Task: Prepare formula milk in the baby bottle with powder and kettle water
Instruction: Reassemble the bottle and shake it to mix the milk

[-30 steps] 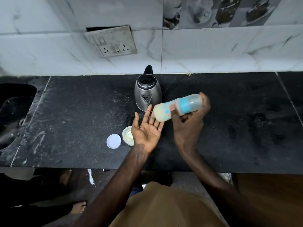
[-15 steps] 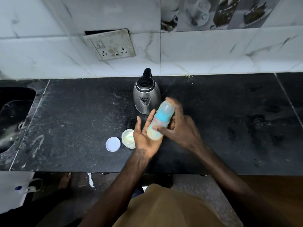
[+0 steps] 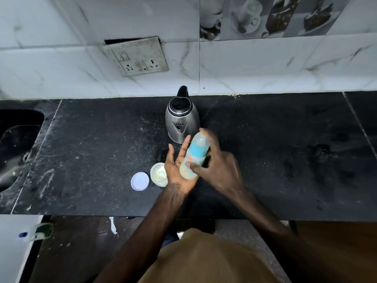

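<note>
Gripping the baby bottle (image 3: 196, 153) with the right hand (image 3: 219, 174) — thumb across the front, fingers curled behind — and meeting its lower end with the flat, upturned left hand (image 3: 176, 172), fingers straight, nothing held. Held tilted above the black counter (image 3: 91, 160), blue collar and capped top pointing toward the steel kettle (image 3: 181, 123) just behind. Blurred at the right hand, so probably mid-tap or mid-shake: looks like the mixing step, presumably with powder and water already inside, though too cloudy to tell how full. Partly hidden behind the left hand, on the counter, an open powder tub (image 3: 158, 174) and, just left of it, a white lid (image 3: 140, 181) lying apart. Next, likely a check for lumps and further shaking if needed — calls for a firm hold round the body, a collar screwed tight against leaks, and care not to knock the open tub just beside the left hand. After that, probably lidding the tub.
</note>
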